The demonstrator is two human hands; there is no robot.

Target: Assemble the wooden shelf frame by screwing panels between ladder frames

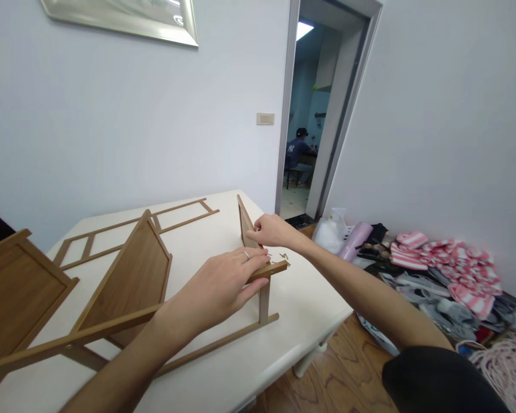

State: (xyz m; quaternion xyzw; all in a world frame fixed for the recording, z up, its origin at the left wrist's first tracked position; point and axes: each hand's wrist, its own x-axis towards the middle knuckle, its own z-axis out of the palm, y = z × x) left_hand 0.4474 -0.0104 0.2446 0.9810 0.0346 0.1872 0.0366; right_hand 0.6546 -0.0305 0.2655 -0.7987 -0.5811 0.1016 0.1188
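Note:
My left hand (223, 278), with a ring on one finger, is wrapped over the end of a wooden frame (124, 324), its thumb below the top rail. A small wooden panel (246, 221) stands against this frame end. My right hand (274, 230) is closed at the panel's edge, just beyond my left fingers; what it pinches is hidden. Several small brass-coloured screws or pins (285, 256) lie on the table beside the frame. Further left, a larger wooden panel (131, 281) stands slanted against the frame, with another panel (21, 292) at the far left.
A second ladder-like wooden frame (112, 229) lies flat at the back of the white table (313, 298). Heaped clothes (447, 269) and a pink roll (356, 241) cover the floor at right. Through a doorway, a person (300, 152) sits in another room.

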